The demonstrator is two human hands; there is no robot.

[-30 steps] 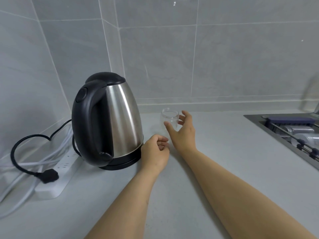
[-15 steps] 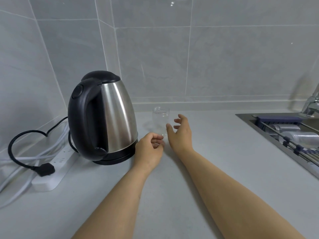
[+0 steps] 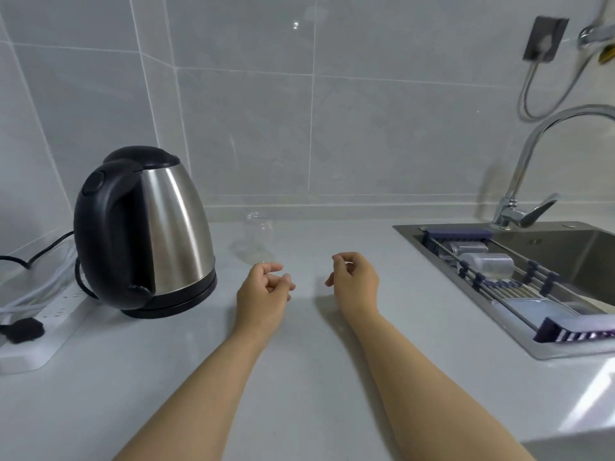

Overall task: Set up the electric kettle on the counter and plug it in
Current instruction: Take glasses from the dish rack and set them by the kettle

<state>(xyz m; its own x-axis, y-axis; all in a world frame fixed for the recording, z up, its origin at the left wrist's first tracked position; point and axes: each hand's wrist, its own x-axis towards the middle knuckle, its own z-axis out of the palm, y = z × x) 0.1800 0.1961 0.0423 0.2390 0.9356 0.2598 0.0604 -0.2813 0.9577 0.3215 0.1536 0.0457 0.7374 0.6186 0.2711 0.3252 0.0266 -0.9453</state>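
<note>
A steel electric kettle [image 3: 173, 227] with a black handle and lid stands on its black base [image 3: 179, 302] at the left of the grey counter [image 3: 299, 377]. Its black plug [image 3: 21, 329] sits in a white power strip [image 3: 50, 331] at the far left. My left hand [image 3: 263, 291] hovers over the counter right of the kettle, fingers loosely curled, holding nothing. My right hand [image 3: 354, 281] hangs beside it, also loosely curled and empty. A small clear glass jar [image 3: 259, 232] stands behind the hands, apart from both.
A steel sink [image 3: 572, 257] lies at the right with a roll-up drying rack [image 3: 509, 281] across it and a chrome faucet [image 3: 532, 181] behind. White and black cables [image 3: 36, 287] lie by the left wall. Tiled walls close off the back and left.
My right hand has drawn back from the glass jar toward me and curled its fingers. The left hand has moved away from the kettle base. The view has shifted right, showing more of the sink.
</note>
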